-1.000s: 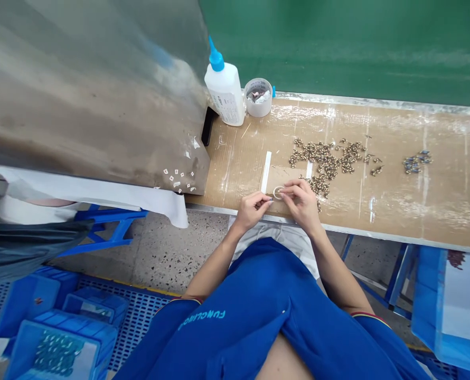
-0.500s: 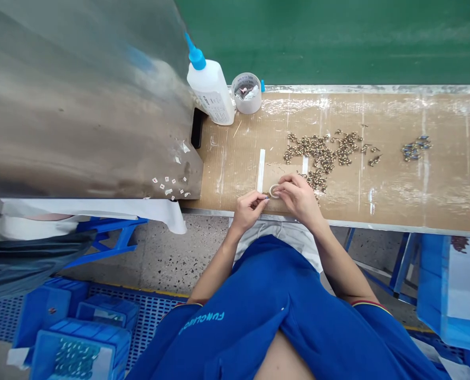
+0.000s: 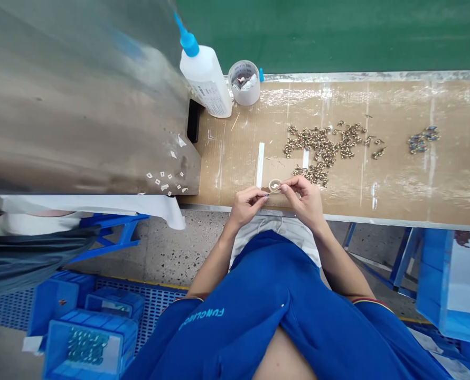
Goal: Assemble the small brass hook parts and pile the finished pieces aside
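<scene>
Both hands meet at the near edge of the brown workbench. My left hand is curled, its fingertips pinched on something too small to make out. My right hand is also closed, pinching a thin stick whose tip points into a small round cap lying on the bench. A heap of small brass parts lies just beyond my right hand. A white strip lies beyond the cap.
A white glue bottle with a blue nozzle and a small clear tub stand at the back left. A little cluster of bluish parts lies far right. A steel cover fills the left. Blue crates sit on the floor.
My right hand has lifted off the cap and drawn slightly back, so the cap now shows clearly. The camera view has shifted a little; my left hand keeps its pinch.
</scene>
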Action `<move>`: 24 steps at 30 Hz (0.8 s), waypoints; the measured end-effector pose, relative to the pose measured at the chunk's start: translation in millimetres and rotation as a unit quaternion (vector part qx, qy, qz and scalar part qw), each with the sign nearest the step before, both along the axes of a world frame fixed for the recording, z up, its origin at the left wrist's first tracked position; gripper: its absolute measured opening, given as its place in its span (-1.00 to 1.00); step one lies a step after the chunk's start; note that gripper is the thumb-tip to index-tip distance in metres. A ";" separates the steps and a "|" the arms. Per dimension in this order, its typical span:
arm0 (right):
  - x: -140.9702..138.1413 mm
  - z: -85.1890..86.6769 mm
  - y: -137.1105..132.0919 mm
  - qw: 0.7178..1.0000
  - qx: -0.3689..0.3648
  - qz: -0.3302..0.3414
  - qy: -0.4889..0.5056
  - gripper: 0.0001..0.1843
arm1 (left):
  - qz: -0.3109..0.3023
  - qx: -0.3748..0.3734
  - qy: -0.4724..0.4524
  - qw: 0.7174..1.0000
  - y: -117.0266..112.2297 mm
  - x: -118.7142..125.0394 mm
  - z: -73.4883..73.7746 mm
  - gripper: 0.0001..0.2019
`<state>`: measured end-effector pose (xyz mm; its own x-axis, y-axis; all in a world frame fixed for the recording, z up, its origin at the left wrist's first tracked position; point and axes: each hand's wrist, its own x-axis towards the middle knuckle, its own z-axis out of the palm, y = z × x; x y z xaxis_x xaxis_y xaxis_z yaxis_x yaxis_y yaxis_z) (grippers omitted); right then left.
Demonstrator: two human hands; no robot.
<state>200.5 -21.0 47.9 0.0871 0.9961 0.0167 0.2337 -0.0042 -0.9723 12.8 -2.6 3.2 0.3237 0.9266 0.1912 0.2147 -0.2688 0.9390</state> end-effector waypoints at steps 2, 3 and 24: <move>-2.2 -3.1 -0.3 1.000 0.004 -0.001 0.002 -0.70 | 0.007 0.000 0.002 1.000 -0.7 0.6 -0.8 -0.71; -2.9 -4.4 -0.5 1.000 0.006 -0.002 0.004 -0.71 | 0.010 -0.001 0.003 1.000 -1.1 0.8 -1.0 -0.71; -5.4 -6.7 -1.8 0.998 0.029 0.014 -0.054 -0.85 | 0.008 0.015 0.009 1.000 -0.9 1.8 0.5 -0.71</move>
